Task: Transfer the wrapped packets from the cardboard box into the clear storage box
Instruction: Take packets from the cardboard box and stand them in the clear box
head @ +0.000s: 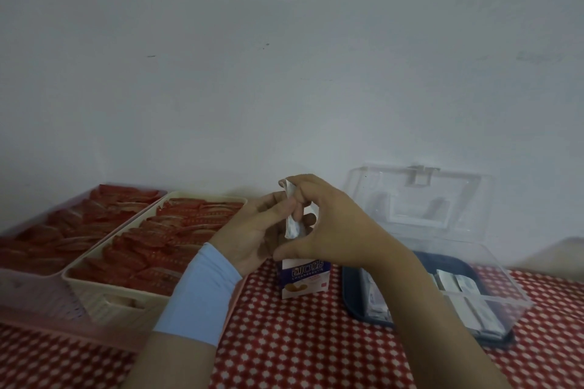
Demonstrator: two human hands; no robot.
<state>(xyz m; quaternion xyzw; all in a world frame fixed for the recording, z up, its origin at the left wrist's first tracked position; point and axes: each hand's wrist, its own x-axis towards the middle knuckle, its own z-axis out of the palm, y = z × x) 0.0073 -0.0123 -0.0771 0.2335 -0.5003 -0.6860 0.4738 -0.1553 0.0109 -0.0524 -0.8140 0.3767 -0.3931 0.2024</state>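
Checked tabletop (300,341), white wall (284,41): left hand (252,230) and right hand (335,227) together, both pinching wrapped packets (292,226) just above mid-table cardboard box (301,279).
Risk: loose pinch drops packets, or tugging tips the box; clear storage box (505,271) open near right edge.

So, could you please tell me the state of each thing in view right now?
cardboard box: upright, top hidden.
left hand: grips the wrapped packets.
right hand: pinches the same wrapped packets.
clear storage box: lid open, white packets inside.
cream basket: full of red packets.
pink basket: likewise full.
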